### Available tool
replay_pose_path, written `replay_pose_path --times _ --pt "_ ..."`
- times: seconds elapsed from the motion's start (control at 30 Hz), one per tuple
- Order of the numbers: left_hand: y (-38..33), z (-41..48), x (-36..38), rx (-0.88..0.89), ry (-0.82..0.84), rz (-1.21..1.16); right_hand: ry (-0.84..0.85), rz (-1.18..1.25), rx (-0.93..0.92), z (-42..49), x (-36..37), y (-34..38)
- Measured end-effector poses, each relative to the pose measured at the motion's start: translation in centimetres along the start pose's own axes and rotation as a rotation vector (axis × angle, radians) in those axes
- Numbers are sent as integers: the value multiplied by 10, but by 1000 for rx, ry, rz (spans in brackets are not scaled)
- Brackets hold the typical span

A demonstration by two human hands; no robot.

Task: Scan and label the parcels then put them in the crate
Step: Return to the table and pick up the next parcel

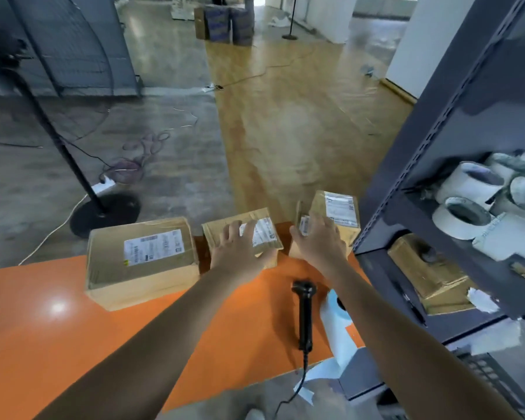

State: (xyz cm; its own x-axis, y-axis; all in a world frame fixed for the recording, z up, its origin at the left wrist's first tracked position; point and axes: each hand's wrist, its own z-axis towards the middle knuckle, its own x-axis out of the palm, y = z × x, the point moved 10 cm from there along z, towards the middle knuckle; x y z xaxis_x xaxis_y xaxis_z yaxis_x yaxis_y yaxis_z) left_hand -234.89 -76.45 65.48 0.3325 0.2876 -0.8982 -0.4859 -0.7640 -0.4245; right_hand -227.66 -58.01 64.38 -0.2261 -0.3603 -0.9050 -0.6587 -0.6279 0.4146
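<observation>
Three brown cardboard parcels with white labels stand along the far edge of the orange table (43, 313). The big parcel (140, 262) is at the left. My left hand (240, 250) rests with spread fingers on top of the small middle parcel (264, 228). My right hand (319, 241) lies with straight fingers on the near side of the right parcel (340, 213), which stands tilted up. A black handheld scanner (305, 313) lies on the table between my forearms, its cable running off the near edge. A roll of white labels (337, 322) lies just right of the scanner. No crate is in view.
A dark metal shelf rack (437, 147) stands close at the right, holding several tape rolls (467, 201) and a brown box (428, 268). A fan stand (103, 210) with a round base and loose cables is on the floor beyond the table's left. Stacked boxes (225, 22) stand far off.
</observation>
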Motion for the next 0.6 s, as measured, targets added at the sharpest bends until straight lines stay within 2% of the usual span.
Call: replay_pose_path --times 0.2,0.37,0.6 --pt "-36 49 31 97 59 -73 -50 -201 215 40 -14 -52" --pt "-37 65 44 146 116 -114 21 -140 411 45 -7 -76" --pt "-19 62 40 197 161 -161 -23 -55 494 48 -1 -66"
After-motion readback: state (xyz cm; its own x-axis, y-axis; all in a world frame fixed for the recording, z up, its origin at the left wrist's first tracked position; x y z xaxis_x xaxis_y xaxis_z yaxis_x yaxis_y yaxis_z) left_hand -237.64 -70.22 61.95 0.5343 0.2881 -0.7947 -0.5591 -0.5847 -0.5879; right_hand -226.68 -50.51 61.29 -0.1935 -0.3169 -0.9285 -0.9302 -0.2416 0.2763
